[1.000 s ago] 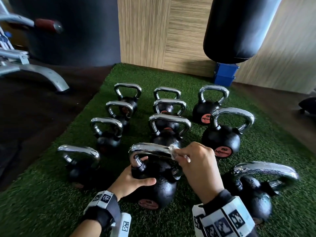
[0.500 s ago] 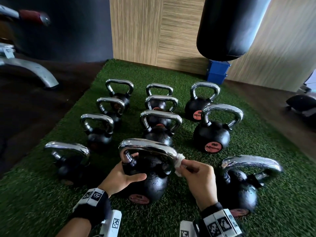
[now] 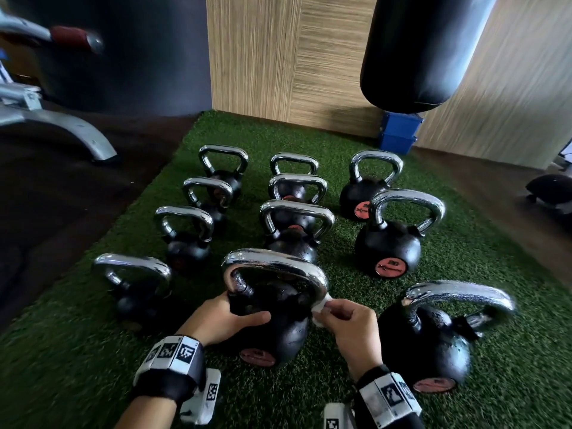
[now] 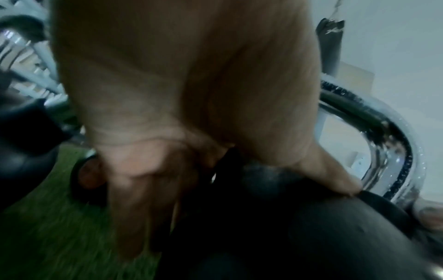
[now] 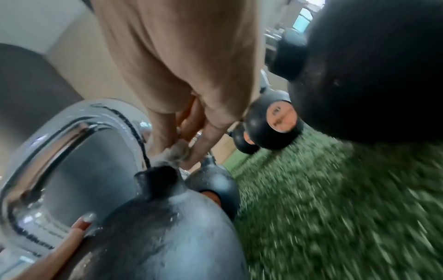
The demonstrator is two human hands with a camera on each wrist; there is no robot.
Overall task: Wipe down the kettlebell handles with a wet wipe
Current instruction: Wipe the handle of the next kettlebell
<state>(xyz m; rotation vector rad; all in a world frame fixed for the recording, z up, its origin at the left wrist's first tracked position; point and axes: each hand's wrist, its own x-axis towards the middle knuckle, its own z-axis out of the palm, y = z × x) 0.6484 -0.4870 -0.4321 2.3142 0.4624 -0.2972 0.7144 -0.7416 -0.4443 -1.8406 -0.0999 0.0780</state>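
Red, unreadable label (image 3: 390, 267) on black kettlebell (image 3: 388, 247)

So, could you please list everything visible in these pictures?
kettlebells: eleven, black with chrome handles, in three rows on the turf
wet wipe: one, white, against the right side of the nearest middle handle
turf mat: one, green, on the dark floor
punching bag: one, black, hanging at the back right
blue box: one, under the bag
gym machine: one, grey, far left
left hand: holds the kettlebell's body
right hand: pinches the wipe
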